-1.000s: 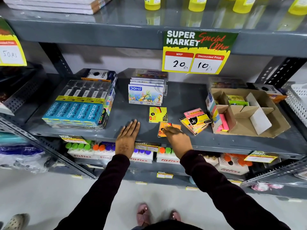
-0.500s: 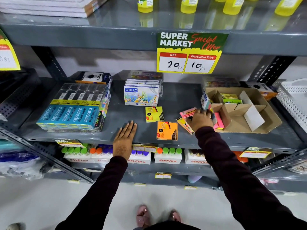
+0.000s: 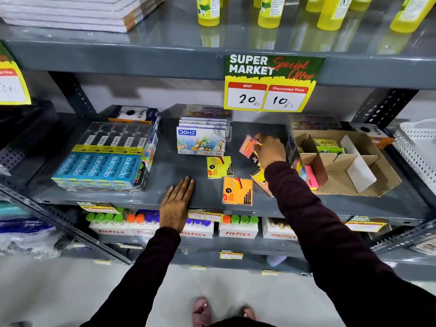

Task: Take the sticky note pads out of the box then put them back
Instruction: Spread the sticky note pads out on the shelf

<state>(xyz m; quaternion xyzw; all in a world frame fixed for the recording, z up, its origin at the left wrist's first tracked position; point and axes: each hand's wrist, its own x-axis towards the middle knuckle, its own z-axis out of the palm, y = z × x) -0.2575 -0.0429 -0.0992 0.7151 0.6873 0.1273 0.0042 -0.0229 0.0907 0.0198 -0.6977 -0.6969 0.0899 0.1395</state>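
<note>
Head view: the cardboard box (image 3: 382, 185) at the shelf's (image 3: 179, 171) right end holds green pads (image 3: 326, 146) in a back compartment and a pink pad (image 3: 311, 177) upright at its front left. My right hand (image 3: 271, 149) grips a pink sticky note pad (image 3: 246, 146), tilted on edge, just left of the box. My sleeve partly hides more pads (image 3: 260, 178). Yellow pad (image 3: 219, 166) and orange pad (image 3: 237, 191) lie flat near the front edge. My left hand (image 3: 177, 204) rests flat, grip open.

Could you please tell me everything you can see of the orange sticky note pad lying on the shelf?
The orange sticky note pad is square, clear-wrapped, with black print and a small red mark. It lies flat, slightly turned, at the front edge of the grey shelf, below the yellow pad. Neither hand touches it.
</note>
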